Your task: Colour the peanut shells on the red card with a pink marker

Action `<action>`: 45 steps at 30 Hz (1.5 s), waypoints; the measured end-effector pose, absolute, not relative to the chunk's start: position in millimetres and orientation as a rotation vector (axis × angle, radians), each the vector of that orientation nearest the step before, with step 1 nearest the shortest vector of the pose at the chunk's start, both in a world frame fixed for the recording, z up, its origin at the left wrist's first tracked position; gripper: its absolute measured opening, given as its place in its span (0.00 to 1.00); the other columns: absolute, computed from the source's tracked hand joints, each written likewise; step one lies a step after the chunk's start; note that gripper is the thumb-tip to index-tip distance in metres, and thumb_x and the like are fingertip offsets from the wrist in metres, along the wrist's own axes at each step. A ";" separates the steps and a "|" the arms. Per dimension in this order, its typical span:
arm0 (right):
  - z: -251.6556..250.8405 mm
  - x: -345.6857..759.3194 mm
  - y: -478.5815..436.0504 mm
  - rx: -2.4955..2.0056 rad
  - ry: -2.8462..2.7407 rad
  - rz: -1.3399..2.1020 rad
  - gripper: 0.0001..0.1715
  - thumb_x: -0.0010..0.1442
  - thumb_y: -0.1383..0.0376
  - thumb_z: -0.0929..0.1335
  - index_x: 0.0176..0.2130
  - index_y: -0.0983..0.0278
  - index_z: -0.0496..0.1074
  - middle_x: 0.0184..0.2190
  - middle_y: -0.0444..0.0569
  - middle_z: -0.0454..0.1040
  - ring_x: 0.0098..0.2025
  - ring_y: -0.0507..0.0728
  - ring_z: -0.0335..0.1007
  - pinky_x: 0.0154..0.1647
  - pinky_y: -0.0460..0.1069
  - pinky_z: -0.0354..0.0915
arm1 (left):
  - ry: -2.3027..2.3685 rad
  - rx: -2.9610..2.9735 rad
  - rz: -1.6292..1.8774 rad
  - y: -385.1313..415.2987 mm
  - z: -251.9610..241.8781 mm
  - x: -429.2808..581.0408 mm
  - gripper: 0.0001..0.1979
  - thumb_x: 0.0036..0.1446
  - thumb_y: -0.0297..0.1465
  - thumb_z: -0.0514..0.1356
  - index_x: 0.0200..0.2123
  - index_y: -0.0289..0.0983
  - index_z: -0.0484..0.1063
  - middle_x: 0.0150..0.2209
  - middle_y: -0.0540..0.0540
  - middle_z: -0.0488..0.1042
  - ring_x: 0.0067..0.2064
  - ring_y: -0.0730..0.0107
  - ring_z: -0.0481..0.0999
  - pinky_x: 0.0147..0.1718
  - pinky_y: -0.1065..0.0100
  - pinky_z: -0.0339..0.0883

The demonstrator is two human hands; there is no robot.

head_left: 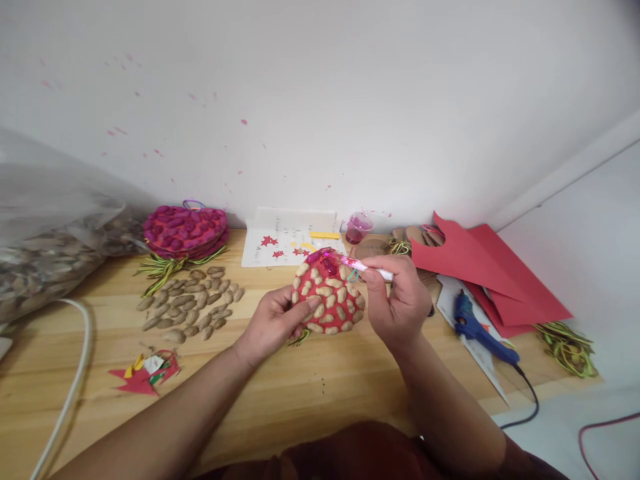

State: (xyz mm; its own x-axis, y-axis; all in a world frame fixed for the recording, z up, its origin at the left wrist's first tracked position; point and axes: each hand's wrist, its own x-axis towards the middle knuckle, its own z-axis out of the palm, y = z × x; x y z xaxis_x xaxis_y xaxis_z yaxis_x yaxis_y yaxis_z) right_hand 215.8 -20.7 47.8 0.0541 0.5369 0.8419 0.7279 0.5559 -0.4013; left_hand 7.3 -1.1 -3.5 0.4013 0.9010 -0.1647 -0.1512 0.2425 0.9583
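One red disc [329,301] studded with peanuts [341,294] was held above the table between the two hands, its lower left edge pinched under the thumb of the left hand [273,319], apparently so that the upper part was left free. A brush [357,264] was gripped narrowly by its white handle between the thumb and fingers of the right hand [397,303], its tip brought to the top of the disc, where a few peanuts were coated in magenta. The paint cup [359,229] was set just beyond the right grip, probably for a short reach. Loose peanuts [190,303] were spread to the left of the left grip, in front of a magenta piece [186,230]; a bulging bag [50,267] was placed farther left. Red paper [493,273] and a glue gun [481,335] were laid to the right of the right grip. The wooden table [280,407] was backed by a pale wall [325,100], spotted with pink.
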 end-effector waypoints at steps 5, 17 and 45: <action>49.1 219.2 -19.2 -1.124 -1.578 -0.230 0.09 0.66 0.70 0.70 0.46 0.59 0.78 0.39 0.47 0.83 0.41 0.56 0.79 0.46 0.54 0.74 | 0.879 1.068 0.861 -1.3 -4.5 6.4 0.25 0.53 0.51 0.73 0.29 0.35 0.73 0.20 0.54 0.70 0.17 0.81 0.61 0.16 0.76 0.54; 51.3 219.1 -19.9 -1.120 -1.582 -0.253 0.09 0.66 0.70 0.70 0.46 0.59 0.79 0.38 0.46 0.84 0.41 0.56 0.79 0.46 0.53 0.75 | 0.885 1.104 0.870 -2.9 -1.2 7.6 0.25 0.53 0.52 0.73 0.28 0.36 0.72 0.19 0.54 0.69 0.17 0.81 0.60 0.17 0.76 0.54; 59.7 220.4 -26.1 -1.130 -1.545 -0.304 0.08 0.66 0.68 0.71 0.44 0.59 0.79 0.37 0.47 0.84 0.38 0.57 0.79 0.43 0.54 0.76 | 0.944 1.365 0.963 -6.0 -1.2 5.6 0.18 0.61 0.44 0.68 0.27 0.38 0.76 0.20 0.51 0.71 0.24 0.71 0.66 0.23 0.72 0.60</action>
